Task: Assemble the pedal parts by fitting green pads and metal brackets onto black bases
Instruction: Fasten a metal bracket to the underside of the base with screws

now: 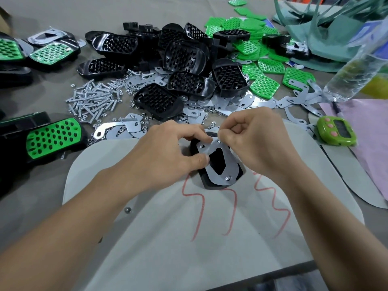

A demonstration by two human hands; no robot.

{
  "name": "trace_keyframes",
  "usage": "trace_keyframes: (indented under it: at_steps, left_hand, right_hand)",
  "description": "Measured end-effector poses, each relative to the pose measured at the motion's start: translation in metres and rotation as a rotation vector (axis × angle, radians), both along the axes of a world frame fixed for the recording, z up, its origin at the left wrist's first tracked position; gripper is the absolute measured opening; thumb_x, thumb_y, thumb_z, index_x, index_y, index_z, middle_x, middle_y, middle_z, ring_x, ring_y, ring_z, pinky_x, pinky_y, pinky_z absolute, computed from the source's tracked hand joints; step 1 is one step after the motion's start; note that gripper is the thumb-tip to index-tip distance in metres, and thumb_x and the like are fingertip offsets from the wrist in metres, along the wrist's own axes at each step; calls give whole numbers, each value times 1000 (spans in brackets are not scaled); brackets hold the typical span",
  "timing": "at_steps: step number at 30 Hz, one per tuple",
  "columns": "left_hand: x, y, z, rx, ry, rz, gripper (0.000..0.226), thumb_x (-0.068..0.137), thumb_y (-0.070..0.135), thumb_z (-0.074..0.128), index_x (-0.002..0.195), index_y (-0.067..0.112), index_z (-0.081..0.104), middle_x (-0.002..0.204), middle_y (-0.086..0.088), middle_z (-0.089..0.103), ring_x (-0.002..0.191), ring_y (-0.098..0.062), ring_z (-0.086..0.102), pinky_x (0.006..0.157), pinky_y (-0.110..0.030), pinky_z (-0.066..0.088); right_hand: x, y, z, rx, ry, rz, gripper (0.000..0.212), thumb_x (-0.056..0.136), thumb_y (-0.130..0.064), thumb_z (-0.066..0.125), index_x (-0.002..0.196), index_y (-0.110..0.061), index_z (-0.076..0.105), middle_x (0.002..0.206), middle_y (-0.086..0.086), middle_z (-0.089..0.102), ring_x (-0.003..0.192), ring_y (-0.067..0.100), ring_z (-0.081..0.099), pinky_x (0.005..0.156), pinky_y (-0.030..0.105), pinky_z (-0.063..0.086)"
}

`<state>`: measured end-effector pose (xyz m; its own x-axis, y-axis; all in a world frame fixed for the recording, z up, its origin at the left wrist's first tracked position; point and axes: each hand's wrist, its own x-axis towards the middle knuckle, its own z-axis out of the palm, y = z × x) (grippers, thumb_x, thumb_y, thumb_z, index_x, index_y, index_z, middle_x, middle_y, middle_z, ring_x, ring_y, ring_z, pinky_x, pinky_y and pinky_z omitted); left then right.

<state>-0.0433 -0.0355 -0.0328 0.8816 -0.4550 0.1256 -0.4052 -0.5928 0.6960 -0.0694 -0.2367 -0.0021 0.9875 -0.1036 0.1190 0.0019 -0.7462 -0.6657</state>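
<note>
Both bare forearms reach forward, hands meeting at centre. Left hand (168, 152) curled, thumb and fingers gripping metal bracket (231, 162). Right hand (252, 141) knuckles up, thumb and forefinger pinching its top edge.

Both hands meet over a black base (212, 181) topped by a metal bracket (227, 158): the left hand (168, 152) grips its edge, the right hand (256, 139) pinches at the bracket's far end. Beyond them lie piled bases (184, 57).

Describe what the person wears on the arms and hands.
Nothing is worn. The left hand and right hand are ungloved, no rings visible; the left forearm and right forearm are bare to the frame edge: no sleeves, watch or bands.
</note>
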Motion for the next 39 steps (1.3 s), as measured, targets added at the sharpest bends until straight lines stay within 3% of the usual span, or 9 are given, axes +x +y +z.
trace_keyframes:
  at_steps: [5,9,13,18,25,29,33,37,39]
  left_hand:
    - [0,1,-1,-10,-9,-16,48,66,70,61,108,49,69,115,35,65,94,14,51,78,-22,39]
    - [1,1,-3,-8,1,-12,50,65,72,60,110,52,66,120,32,65,94,14,49,79,-25,39]
    - [1,2,-4,9,8,-10,47,66,72,61,110,57,64,127,29,63,97,6,50,83,-29,41]
    - [1,1,-4,15,12,-3,47,65,73,61,110,59,63,125,25,64,101,-2,52,83,-32,43]
    - [1,1,-3,6,19,-2,49,64,73,60,110,58,64,127,30,63,97,7,50,83,-29,41]
    - [1,2,-2,15,20,-7,49,64,73,60,111,59,63,127,29,63,104,-2,53,87,-32,43]
    - [1,2,0,-4,26,-8,46,65,69,66,109,55,67,126,33,64,96,13,51,82,-23,38]
    - [1,2,1,-9,12,-18,43,67,63,69,108,51,69,117,41,62,95,17,51,80,-17,36]
    - [1,2,1,-12,17,-24,41,68,62,70,108,50,69,116,42,61,95,15,52,80,-21,37]
  right_hand:
    - [-2,-2,-3,70,-8,5,16,86,-20,70,70,-20,71,63,6,62,60,21,54,57,30,45]
    - [-6,-7,-2,82,9,25,22,89,-22,66,70,-11,68,61,10,61,42,9,42,39,18,34]
    - [-8,-10,-3,181,-17,-16,23,87,-17,67,64,-14,70,53,-1,60,41,6,41,42,13,29]
    - [-11,-9,-3,231,-26,38,22,87,-10,65,79,-22,80,57,-2,64,46,2,48,45,8,33]
    - [-13,-17,-9,241,-32,-4,31,87,-37,58,66,-18,71,56,2,62,52,8,49,53,24,39]
    - [-14,-14,-9,330,-14,128,35,91,-34,55,79,-6,72,55,8,58,50,6,42,55,20,35]
    - [-17,-18,-12,361,-25,22,44,91,-39,55,63,-9,69,48,8,53,44,12,42,46,20,35]
    - [-19,-20,-10,478,45,163,29,94,-31,54,93,-18,80,51,3,52,47,12,41,49,20,35]
    - [-19,-19,-11,463,43,168,30,94,-31,54,86,-17,79,49,7,48,46,10,39,50,19,34]
